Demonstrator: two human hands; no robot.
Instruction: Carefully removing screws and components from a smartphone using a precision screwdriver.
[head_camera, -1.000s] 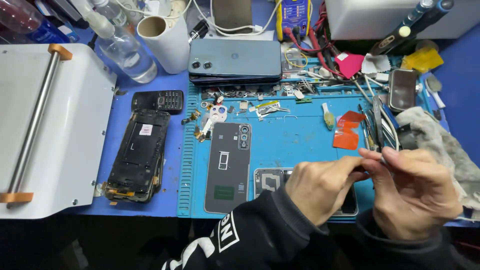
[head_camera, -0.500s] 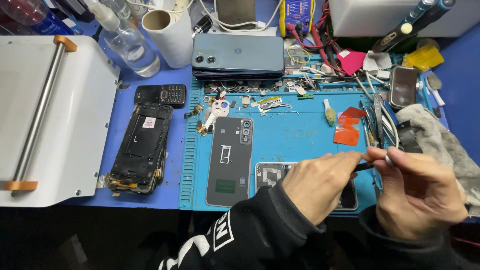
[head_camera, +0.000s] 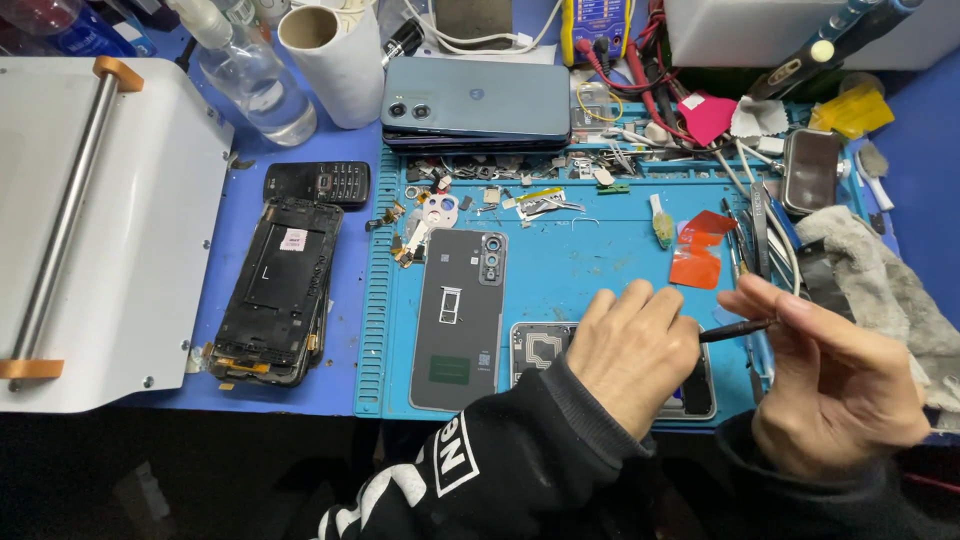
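Slim black metal tool (head_camera: 735, 328) sits pinched between the thumb and fingers of my right hand (head_camera: 835, 385), its tip pointing left toward my left hand (head_camera: 632, 350). That hand lies palm down, fingers together, covering most of the opened phone with a pale frame (head_camera: 545, 352) at the near edge of the blue silicone work mat (head_camera: 590, 270); it presses on the phone rather than closing around it, and the tool's tip ends just beside its fingers. Whether the tip touches the phone I cannot tell, since my left hand hides that spot.

Just to the left of the opened phone lies a dark grey phone back cover (head_camera: 460, 320), inner face up, with its camera cutout at the top. Beyond my fingers, orange-red plastic film pieces (head_camera: 700, 255) rest on the mat. Small screws and metal parts (head_camera: 500, 195) are scattered along the far edge of the mat, with a blue-grey phone lying face down (head_camera: 475, 100) behind them.

Off the mat to the left, on the blue table, a stripped black phone chassis (head_camera: 275, 290) lies below a small black keypad phone (head_camera: 318, 183). A white machine with a steel roller bar (head_camera: 100, 230) fills the far left.
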